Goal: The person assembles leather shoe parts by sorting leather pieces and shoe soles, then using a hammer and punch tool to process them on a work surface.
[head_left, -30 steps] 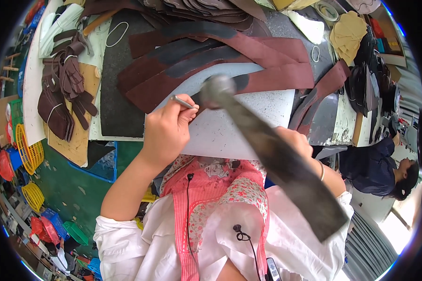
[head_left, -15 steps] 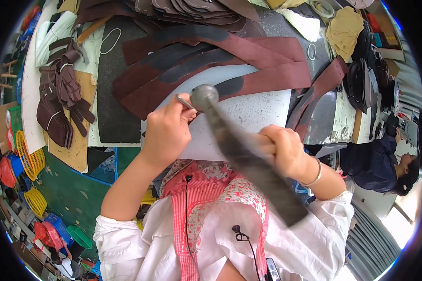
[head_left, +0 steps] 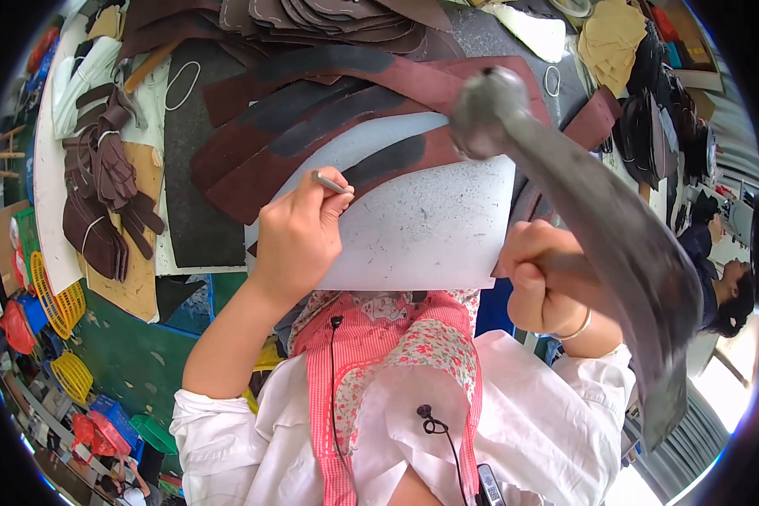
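My left hand pinches a slim metal punch between thumb and fingers, above the left part of a white cutting board. The punch's lower tip is hidden by my hand. On the board lies a curved brown leather strip with a black patch, its lower end near the punch. My right hand is closed round the wooden handle of a hammer. Its long, curved metal head is raised close to the view, over the right side of the board, apart from the punch.
More leather strips overlap beyond the board, with stacked leather pieces at the far edge. Bundled dark straps lie left, tan pieces far right. A co-worker is at the right, beside black stacked pieces.
The hammer has lifted away from the punch, up and to the right, with my right hand turning outward. My left hand stays nearly in place, still holding the punch.
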The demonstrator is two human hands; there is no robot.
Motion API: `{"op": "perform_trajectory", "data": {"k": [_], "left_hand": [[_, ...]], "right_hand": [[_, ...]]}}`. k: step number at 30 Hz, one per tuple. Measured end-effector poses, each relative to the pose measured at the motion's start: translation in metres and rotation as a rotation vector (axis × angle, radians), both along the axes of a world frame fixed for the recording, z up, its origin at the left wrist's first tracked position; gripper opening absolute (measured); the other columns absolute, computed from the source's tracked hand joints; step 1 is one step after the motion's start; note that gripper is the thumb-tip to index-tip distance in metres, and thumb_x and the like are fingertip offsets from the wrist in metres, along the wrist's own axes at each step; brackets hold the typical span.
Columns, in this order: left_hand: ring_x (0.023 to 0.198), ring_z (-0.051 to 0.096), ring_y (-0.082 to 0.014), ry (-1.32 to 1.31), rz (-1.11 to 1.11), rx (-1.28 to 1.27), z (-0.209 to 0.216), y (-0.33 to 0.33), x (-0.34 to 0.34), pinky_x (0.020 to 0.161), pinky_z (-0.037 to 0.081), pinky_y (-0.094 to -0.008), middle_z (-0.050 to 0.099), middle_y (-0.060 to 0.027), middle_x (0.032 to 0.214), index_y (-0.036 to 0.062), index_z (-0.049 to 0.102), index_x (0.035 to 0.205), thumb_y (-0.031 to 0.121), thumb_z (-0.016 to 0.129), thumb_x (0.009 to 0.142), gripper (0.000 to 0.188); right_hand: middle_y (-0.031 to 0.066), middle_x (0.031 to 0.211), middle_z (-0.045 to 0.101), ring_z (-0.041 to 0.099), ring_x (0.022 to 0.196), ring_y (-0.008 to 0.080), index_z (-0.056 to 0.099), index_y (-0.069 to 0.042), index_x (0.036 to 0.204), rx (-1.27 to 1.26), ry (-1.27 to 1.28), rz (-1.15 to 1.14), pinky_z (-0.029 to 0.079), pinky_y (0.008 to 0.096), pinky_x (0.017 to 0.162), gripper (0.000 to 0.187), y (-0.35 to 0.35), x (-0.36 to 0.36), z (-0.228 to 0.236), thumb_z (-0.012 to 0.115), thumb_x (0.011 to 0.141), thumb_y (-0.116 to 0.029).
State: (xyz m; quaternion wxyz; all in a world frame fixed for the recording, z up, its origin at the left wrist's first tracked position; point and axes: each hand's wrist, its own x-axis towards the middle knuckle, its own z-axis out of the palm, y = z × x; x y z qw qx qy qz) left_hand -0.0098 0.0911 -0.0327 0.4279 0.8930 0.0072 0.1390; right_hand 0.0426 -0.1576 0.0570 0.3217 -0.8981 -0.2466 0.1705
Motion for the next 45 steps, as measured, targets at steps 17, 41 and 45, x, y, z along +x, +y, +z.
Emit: {"op": "perform_trajectory", "data": {"k": [17, 41, 45], "left_hand": [[0.064, 0.062, -0.0290, 0.005, -0.024, -0.145, -0.005, -0.006, 0.019, 0.054, 0.048, -0.0376, 0.059, -0.0096, 0.070, 0.0063, 0.050, 0.092, -0.002, 0.063, 0.079, 0.020], [0.064, 0.066, -0.0264, -0.018, -0.201, 0.018, 0.000, -0.013, 0.041, 0.055, 0.052, -0.0325, 0.065, -0.0120, 0.073, 0.0030, 0.051, 0.093, -0.003, 0.061, 0.082, 0.016], [0.066, 0.068, -0.0224, 0.011, -0.145, -0.026, 0.008, -0.011, 0.037, 0.056, 0.054, -0.0297, 0.066, -0.0104, 0.073, 0.0023, 0.052, 0.091, -0.002, 0.060, 0.084, 0.011]], "right_hand": [[0.0162, 0.078, 0.054, 0.056, 0.055, 0.0259, 0.053, 0.011, 0.086, 0.274, -0.578, 0.452, 0.046, 0.0318, 0.043, 0.024, 0.006, 0.016, -0.030, 0.063, 0.066, 0.002], [0.0176, 0.087, 0.056, 0.055, 0.057, 0.0328, 0.054, 0.009, 0.101, 0.148, -0.288, 0.325, 0.049, 0.0385, 0.051, 0.031, -0.020, 0.010, -0.046, 0.061, 0.071, 0.002], [0.0148, 0.073, 0.056, 0.057, 0.062, 0.0306, 0.054, 0.009, 0.096, -0.041, -0.754, 0.329, 0.047, 0.0355, 0.053, 0.028, -0.012, 0.010, -0.023, 0.060, 0.068, 0.005]]}}
